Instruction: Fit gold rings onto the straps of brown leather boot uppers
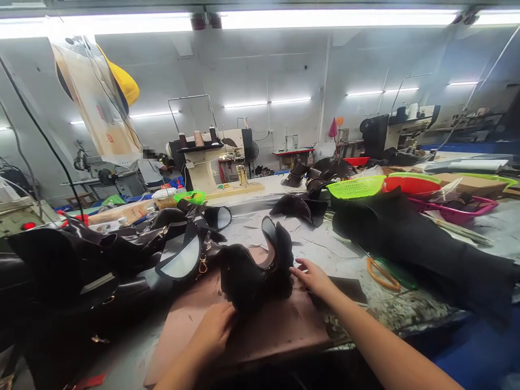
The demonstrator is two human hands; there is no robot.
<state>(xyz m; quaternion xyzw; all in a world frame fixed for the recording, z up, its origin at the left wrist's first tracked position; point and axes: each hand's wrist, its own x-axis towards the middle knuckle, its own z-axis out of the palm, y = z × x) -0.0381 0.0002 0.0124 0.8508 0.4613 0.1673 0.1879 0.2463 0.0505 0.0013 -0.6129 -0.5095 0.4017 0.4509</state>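
- as the black piece (244,276) stands on the pinkish board (280,330) in front of you, treat it as the work in hand.
- progress, done: the piece appears already formed, with a curled upper part showing a pale inner face.
- progress, left: you cannot confirm from this view which steps remain; similar dark pieces (134,249) lie heaped to the left, their stage not evident.
- right hand (314,277): your fingers are loosely extended and slightly parted, fingertips at the piece's right edge; no firm grip is seen.
- left hand (217,322): it meets the piece's lower left side; your fingertips are hidden, so whether they pinch cannot be told.
- adjacent item: a gold-coloured clasp (202,264) hangs just left of the piece.
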